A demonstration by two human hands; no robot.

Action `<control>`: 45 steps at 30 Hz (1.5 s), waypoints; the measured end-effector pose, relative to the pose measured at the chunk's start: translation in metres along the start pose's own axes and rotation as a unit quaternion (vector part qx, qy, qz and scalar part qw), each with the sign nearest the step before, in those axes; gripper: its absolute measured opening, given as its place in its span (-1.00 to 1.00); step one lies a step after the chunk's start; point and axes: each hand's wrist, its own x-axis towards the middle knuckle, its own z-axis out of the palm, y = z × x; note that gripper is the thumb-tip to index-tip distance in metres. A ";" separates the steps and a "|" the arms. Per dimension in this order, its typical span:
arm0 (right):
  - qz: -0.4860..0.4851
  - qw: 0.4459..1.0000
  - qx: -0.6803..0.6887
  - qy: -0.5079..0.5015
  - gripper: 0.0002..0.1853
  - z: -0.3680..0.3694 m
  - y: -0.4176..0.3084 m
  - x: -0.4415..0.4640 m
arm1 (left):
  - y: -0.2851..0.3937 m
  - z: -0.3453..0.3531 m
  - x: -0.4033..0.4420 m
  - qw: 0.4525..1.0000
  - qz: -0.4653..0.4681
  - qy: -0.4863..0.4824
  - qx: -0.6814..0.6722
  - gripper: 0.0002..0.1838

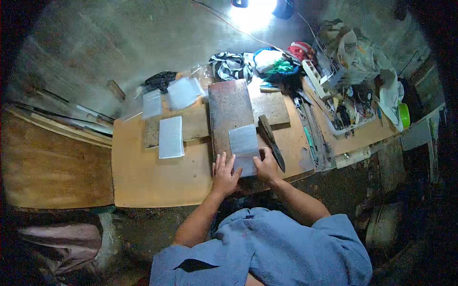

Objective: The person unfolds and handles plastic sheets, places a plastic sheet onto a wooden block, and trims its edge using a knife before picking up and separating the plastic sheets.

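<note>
Left hand (pixel 225 177) splayed, right hand (pixel 267 167) — grip unclear — at edges of sheet (pixel 244 141), room leftward.

One left hand (pixel 225 176), one right hand (pixel 267 167), one knife (pixel 272 142), one long board (pixel 229 107), one green container (pixel 404 115) and one lit lamp (pixel 253 10) can be counted. Pale sheets (pixel 244 142) show in at least four places; how many lie in each cannot be told.
</note>
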 end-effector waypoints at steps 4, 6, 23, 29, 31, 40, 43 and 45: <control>-0.157 0.987 0.008 -0.044 -0.72 -0.003 -0.042 -0.017 | 0.013 -0.008 0.006 0.890 -0.040 -0.016 -0.453 -0.43; -0.272 0.959 -0.028 -0.080 -0.71 0.000 -0.058 -0.024 | 0.033 -0.034 0.006 0.688 -0.151 -0.030 -0.709 -0.61; 0.045 0.897 0.388 -0.208 -0.67 -0.007 -0.062 -0.023 | 0.026 -0.054 -0.004 0.770 -0.133 -0.048 -0.622 -0.72; 0.027 0.895 0.397 -0.201 -0.76 0.000 -0.058 -0.022 | 0.026 -0.062 -0.005 0.759 -0.135 0.005 -0.637 -0.74; 0.053 0.885 0.424 -0.184 -0.77 -0.002 -0.065 -0.017 | 0.024 -0.061 -0.004 0.789 -0.142 -0.036 -0.597 -0.75; 0.050 0.882 0.445 -0.146 -0.86 0.004 -0.076 0.000 | 0.015 -0.052 0.015 0.781 -0.114 -0.032 -0.614 -0.78; 0.033 0.944 0.303 -0.126 -0.86 -0.008 -0.075 0.018 | 0.008 -0.047 0.024 0.803 -0.126 -0.012 -0.582 -0.74; 0.039 0.963 0.215 -0.158 -0.78 -0.007 -0.060 0.034 | -0.002 -0.038 0.036 0.788 -0.146 -0.024 -0.598 -0.74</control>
